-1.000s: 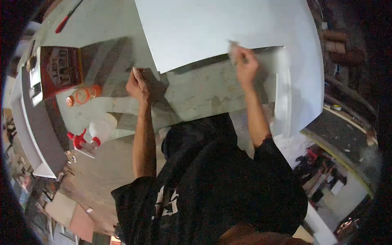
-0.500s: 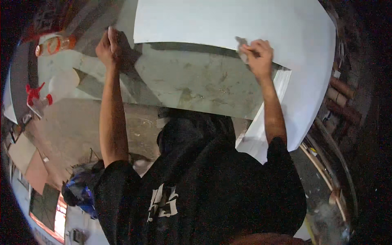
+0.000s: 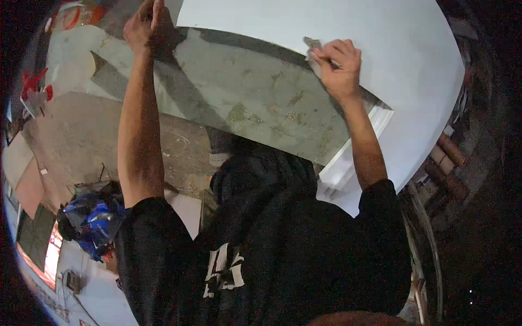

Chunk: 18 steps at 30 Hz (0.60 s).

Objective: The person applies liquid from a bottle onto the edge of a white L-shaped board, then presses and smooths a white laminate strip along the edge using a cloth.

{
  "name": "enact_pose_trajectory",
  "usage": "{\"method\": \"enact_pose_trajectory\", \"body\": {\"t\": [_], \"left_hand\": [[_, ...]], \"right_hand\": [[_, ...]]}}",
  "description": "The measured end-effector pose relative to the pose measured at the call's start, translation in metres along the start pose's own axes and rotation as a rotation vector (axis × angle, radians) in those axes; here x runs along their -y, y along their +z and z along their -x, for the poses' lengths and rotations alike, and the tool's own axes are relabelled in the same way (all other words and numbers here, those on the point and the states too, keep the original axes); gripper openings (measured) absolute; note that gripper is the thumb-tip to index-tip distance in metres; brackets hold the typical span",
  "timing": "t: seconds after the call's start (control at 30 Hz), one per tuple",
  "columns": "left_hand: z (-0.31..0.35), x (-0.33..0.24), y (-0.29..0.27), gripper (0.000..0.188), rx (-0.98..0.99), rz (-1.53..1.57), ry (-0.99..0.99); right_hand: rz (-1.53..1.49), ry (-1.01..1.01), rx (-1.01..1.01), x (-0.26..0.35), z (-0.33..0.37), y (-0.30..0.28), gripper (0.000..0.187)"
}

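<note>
My right hand [image 3: 341,68] pinches a small grey crumpled scrap [image 3: 311,44], like cloth or paper, at the inner edge of a big white panel [image 3: 391,54]. Farther left, my left hand [image 3: 142,27] is closed, with thumb and fingers together, just off the panel's left corner; whatever it may hold is too small to make out. Beneath the panel lies a worn grey-green surface [image 3: 255,92] with stains and bits of debris. A white ridged strip [image 3: 356,146] runs along the panel under my right forearm.
At the left lie a spray bottle with a red trigger [image 3: 35,87] and an orange-ended container [image 3: 81,16]. A blue and black bundle [image 3: 95,223] sits by my left elbow. Brown rolls [image 3: 448,149] lie beyond the panel's right edge.
My view has turned and shifted, so the panel and bottles sit differently in it. The right hand, still pinching the scrap, has moved slightly left along the panel edge. The left hand stays closed.
</note>
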<state>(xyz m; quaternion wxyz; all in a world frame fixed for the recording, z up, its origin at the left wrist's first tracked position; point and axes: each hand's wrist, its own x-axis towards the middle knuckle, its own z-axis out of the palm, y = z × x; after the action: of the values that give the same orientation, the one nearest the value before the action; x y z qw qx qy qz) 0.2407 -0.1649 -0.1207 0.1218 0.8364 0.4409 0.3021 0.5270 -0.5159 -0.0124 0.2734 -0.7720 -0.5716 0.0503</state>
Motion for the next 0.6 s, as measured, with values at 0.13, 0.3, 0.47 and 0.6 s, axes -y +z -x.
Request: {"method": "enact_pose_trajectory", "body": {"t": [0.13,0.3,0.47,0.6], "left_hand": [[-0.005,-0.006,-0.007,0.050,0.087,0.044,-0.082],[-0.010,-0.045,-0.020,0.048,0.100,0.054,-0.129],[-0.008,-0.044,-0.026,0.049,0.034,0.157,-0.133],[-0.013,-0.050,-0.027,0.049,0.087,0.064,-0.121]], "right_hand": [[-0.005,0.051,0.023,-0.008,0.013,-0.014,0.006],[-0.003,-0.045,-0.010,0.009,-0.010,0.014,0.008],[-0.025,-0.020,0.037,0.012,-0.009,0.003,0.011],[-0.054,-0.013,0.019,0.011,-0.006,0.007,0.011]]}}
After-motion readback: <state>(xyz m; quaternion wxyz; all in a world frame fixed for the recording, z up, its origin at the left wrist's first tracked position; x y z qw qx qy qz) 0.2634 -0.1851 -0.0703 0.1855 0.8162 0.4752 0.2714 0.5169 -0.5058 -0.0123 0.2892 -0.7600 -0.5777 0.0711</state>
